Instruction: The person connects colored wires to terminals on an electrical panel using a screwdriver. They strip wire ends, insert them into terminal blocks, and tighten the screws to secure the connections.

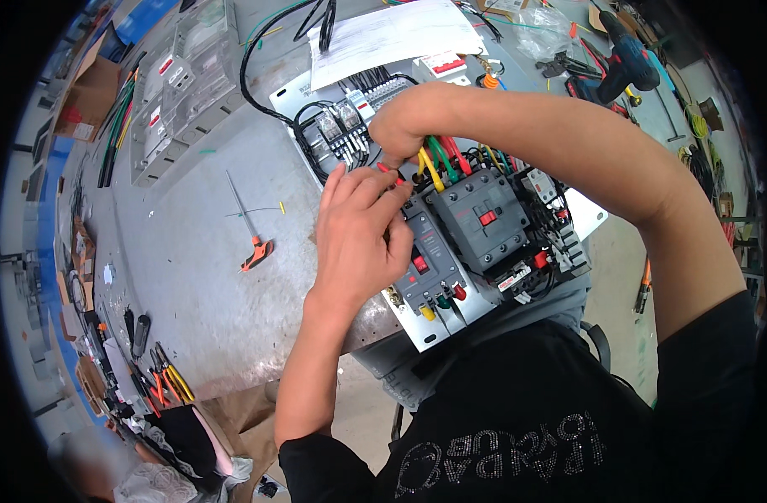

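A metal mounting plate (429, 335) bears electrical parts in front of me. My left hand (358, 222) lies over the upper end of a dark grey circuit breaker (429, 260), its fingers stretched out and its thumb beside them. Right by those fingertips is a red-sleeved wire end (387, 170). Reaching over from the right, my right hand (408, 117) is curled down at the wiring beyond the breaker. Its fingertips are mostly hidden, and what they grip cannot be made out. Yellow, green and red cables (442, 159) run into a contactor (484, 218) beside the breaker.
An orange-handled screwdriver (256, 251) lies on the metal table (232, 327), left of the plate. Clear plastic boxes (182, 92) stand at the far left. A paper sheet (392, 42) covers the plate's far edge. A cordless drill (622, 63) lies far right. Another person (140, 469) is at lower left.
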Demonstrator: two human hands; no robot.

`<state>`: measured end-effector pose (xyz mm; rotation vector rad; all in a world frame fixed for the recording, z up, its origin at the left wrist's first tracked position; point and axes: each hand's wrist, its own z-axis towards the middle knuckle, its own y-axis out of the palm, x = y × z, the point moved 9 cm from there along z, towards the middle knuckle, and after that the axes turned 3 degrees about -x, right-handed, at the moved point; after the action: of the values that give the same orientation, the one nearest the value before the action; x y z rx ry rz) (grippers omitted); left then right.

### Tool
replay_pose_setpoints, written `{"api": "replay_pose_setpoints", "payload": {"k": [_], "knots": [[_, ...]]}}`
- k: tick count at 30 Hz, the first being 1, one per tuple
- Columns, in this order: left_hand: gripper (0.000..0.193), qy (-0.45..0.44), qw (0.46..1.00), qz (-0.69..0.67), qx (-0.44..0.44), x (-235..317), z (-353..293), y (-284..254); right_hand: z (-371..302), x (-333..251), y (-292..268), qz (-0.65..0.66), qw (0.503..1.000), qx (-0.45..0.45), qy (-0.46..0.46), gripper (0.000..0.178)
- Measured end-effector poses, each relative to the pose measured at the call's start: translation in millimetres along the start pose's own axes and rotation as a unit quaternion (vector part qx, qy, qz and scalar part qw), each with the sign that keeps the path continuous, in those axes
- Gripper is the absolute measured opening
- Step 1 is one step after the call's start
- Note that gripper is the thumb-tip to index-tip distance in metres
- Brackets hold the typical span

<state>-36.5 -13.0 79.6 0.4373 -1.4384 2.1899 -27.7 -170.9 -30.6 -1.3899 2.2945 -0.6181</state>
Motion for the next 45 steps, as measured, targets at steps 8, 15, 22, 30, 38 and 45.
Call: {"api": "replay_pose_setpoints", "payload": {"k": [8,15,22,30,38,45], "knots": [[0.032,-0.016,0.999,0.029,-0.026,-4.8,3.9,-1.5,1.0,0.1,2.2,0.031,0.999,-0.034,0.002,0.038],[0.032,0.001,0.998,0.026,-0.064,-10.7,10.0,1.4,-10.8,-1.6,0.9,0.054,0.997,-0.05,0.005,0.038],[0.028,0.018,0.997,0.003,-0.08,-10.7,13.6,0.3,-15.4,-2.7,-1.3,0.046,0.997,-0.059,0.004,0.039],[0.024,0.043,0.997,0.003,-0.067,-8.5,12.1,-3.3,-13.0,-2.5,3.2,0.078,0.995,-0.061,0.005,0.034],[0.032,-0.017,0.994,-0.065,-0.08,-18.7,9.5,-1.9,5.7,-3.9,4.5,0.106,0.988,-0.089,-0.074,0.026],[0.045,-0.152,0.975,-0.164,-0.008,-47.6,0.1,-0.4,-84.0,22.9,-52.0,0.054,0.961,0.258,-0.082,0.038]]}}
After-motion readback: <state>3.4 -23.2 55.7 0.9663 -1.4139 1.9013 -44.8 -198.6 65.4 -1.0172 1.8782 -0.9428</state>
